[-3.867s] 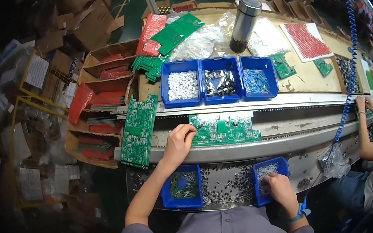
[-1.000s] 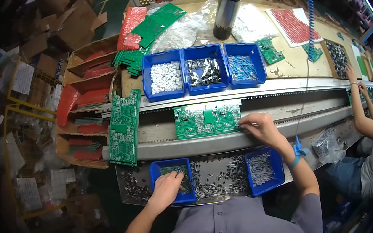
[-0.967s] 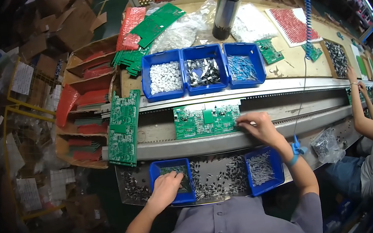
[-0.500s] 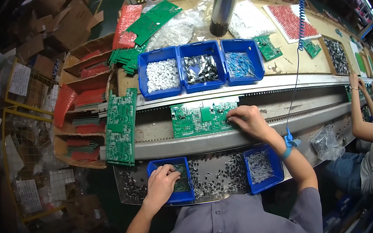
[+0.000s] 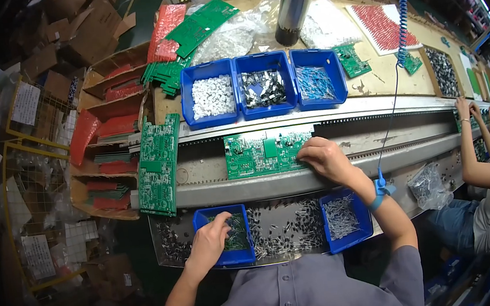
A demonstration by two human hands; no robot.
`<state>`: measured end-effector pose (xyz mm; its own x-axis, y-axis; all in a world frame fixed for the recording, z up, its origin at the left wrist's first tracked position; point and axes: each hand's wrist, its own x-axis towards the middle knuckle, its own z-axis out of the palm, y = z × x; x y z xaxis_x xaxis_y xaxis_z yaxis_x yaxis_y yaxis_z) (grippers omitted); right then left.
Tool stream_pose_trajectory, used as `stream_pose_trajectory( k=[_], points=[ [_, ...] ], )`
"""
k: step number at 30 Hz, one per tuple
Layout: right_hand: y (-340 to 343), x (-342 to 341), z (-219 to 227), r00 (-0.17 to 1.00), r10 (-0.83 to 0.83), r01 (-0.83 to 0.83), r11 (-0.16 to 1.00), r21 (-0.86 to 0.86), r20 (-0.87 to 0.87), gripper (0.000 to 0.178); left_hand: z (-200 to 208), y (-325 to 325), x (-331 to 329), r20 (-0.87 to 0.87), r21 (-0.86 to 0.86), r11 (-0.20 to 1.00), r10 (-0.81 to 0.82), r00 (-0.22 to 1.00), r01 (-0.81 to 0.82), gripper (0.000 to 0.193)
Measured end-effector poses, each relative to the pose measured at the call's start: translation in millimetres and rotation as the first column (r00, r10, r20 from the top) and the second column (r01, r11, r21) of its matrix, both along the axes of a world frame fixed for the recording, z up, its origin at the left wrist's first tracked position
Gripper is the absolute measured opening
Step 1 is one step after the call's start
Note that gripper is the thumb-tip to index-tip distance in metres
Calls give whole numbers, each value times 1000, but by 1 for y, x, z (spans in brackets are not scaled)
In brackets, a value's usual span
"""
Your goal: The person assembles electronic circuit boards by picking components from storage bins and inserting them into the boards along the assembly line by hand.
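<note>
A green circuit board (image 5: 270, 157) lies across the rails in front of me, with small parts standing on it. My right hand (image 5: 325, 157) is at its right end, fingertips pinched together against the board; whatever they grip is too small to make out. Over the near-left blue bin (image 5: 252, 255) is my left hand (image 5: 208, 243), its index finger and thumb apart, nothing visible between them. Thin green parts (image 5: 237, 232) lie in that bin, partly covered by the hand. A blue strap (image 5: 377, 199) circles my right wrist.
Another circuit board (image 5: 159, 166) rests across the rails at left. Loose black parts (image 5: 302, 228) fill the metal tray beside a bin of pale leads (image 5: 342, 219). Three blue bins (image 5: 267, 111) and a steel flask (image 5: 296, 5) stand beyond. A coiled cord (image 5: 402, 8) hangs at right.
My left hand has lifted slightly and shifted a little left, its finger and thumb spreading apart. The right hand stays at the board's right end with a small shift. The hanging cord has swung right.
</note>
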<state>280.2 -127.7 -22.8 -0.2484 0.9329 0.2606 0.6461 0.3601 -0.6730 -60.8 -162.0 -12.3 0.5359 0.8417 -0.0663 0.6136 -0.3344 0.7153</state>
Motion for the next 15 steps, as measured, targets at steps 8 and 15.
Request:
stream_pose_trajectory(
  k=[8,15],
  points=[
    [4,0,1,998,45,-45,999,-3,32,8,15,16,5,47,92,992,-94,994,90,7],
    [3,-2,0,994,56,-56,998,4,91,9,41,48,41,148,-55,985,-156,977,165,9]
  ],
)
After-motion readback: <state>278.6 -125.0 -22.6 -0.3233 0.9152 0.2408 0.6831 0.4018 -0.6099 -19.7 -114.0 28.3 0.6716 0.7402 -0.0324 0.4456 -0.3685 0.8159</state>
